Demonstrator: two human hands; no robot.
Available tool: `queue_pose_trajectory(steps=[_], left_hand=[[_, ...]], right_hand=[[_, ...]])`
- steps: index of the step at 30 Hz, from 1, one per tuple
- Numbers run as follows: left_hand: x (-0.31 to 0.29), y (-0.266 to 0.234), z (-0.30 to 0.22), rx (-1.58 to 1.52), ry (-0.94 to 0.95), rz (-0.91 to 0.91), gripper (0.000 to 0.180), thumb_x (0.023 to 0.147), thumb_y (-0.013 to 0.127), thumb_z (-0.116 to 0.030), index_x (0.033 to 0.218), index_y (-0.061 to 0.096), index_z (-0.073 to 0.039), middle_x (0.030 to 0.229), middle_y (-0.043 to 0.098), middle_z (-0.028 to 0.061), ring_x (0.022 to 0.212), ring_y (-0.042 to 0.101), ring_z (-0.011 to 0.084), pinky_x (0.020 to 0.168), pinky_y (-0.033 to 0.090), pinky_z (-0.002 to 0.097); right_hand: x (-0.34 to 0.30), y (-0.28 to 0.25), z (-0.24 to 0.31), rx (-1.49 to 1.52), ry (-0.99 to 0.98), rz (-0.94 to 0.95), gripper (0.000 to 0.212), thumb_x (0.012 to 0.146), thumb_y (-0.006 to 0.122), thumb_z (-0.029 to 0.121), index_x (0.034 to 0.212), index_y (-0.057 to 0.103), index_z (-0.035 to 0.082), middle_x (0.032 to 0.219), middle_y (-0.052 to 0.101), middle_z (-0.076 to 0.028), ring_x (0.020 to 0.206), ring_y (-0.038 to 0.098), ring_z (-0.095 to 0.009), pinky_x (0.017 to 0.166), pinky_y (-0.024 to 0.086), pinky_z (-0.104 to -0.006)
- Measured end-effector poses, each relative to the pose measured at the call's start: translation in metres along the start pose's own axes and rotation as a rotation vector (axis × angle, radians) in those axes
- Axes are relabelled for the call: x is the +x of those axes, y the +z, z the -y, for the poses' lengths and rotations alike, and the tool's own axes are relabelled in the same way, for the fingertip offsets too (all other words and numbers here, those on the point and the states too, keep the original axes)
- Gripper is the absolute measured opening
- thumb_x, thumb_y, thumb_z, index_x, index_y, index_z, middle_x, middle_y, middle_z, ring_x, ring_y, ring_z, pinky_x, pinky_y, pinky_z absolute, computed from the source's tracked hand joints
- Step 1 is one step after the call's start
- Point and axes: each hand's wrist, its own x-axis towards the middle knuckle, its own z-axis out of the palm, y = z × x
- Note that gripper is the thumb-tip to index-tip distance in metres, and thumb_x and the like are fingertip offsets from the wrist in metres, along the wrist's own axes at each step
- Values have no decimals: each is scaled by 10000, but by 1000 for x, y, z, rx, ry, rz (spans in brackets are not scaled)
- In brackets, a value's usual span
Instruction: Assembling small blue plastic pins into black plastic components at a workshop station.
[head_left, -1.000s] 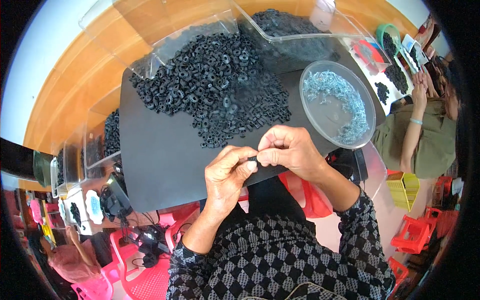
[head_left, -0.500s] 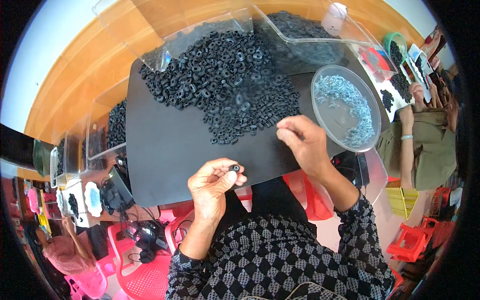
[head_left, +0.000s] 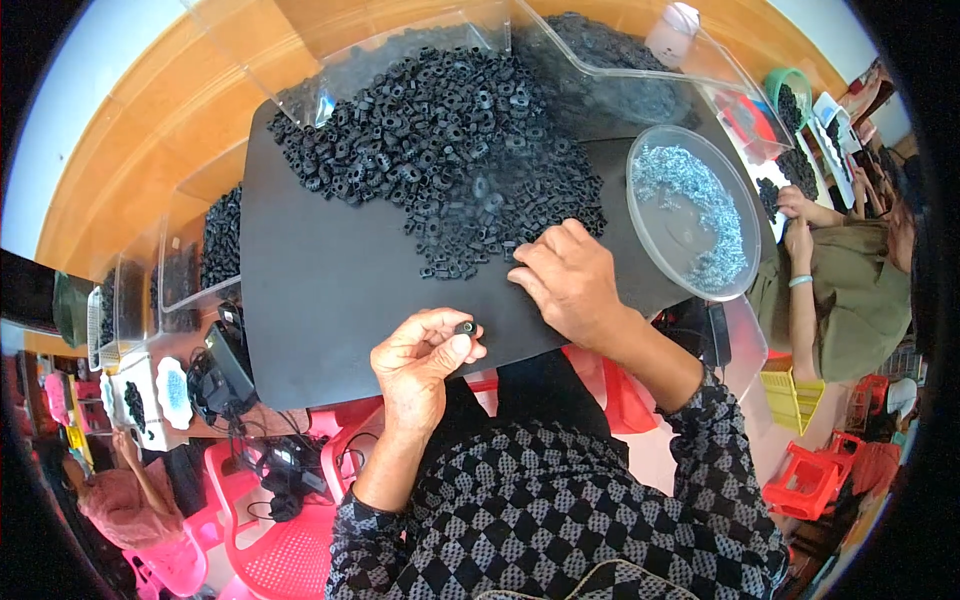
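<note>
Part [head_left: 466, 328] pinched on the left, right hand [head_left: 572, 280] by the small pieces [head_left: 447, 258]

From my distant seat I see the left hand [head_left: 415, 365] gripping the part between thumb and fingers, one end turned upward, over the near edge of the table [head_left: 330, 290]. A pale ring shows at that end; it is too small for me to tell whether anything sits inside.

The right hand is ahead and to the right of that grip, well apart from the part, its fingers curled and its thumb close beneath them. I cannot tell whether those fingertips hold anything. They are just beside the near fringe of the small pieces.

I read the step in hand as one-piece handwork: left bearing the part, right at the loose stock. To my judgement, the next move calls for a steady left pinch and a fine right touch, since crowded pieces could come up in twos.

Beyond both hands spreads the big pile [head_left: 400, 130]. To the right of the right hand lies a clear dish [head_left: 673, 240], with pale springs [head_left: 722, 262] along its far and right sides. Farther out from the grip are a clear bin [head_left: 625, 73] and a pink cup [head_left: 672, 42]; far right, a co-worker [head_left: 850, 300] in olive.
</note>
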Motion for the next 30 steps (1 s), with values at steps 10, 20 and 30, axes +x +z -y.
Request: queue_pose_trajectory(steps=[10,20,30], left_hand=[[-3,3,1,4,-17,-69,213,764,708,-43,927,618,61,829,654,149,646,626,183,631,527,286],[-2,-1,3,-24,-40,-13,168,811,645,28,977,624,41,879,648,89,722,629,145,684,534,259],[-1,3,0,-2,-22,-28,160,827,637,3,981,621,43,871,655,97,705,628,146,659,518,242]], right_hand=[[5,18,4,-176,-46,-11,211,617,740,80,753,585,39,717,481,-84,702,489,-269,606,417,-378],[-2,7,7,-96,29,-25,168,668,685,16,787,568,30,740,523,-104,693,504,-286,597,418,-379],[-10,-6,14,307,196,68,190,690,674,2,820,541,38,733,557,-79,678,535,-273,609,434,-369]])
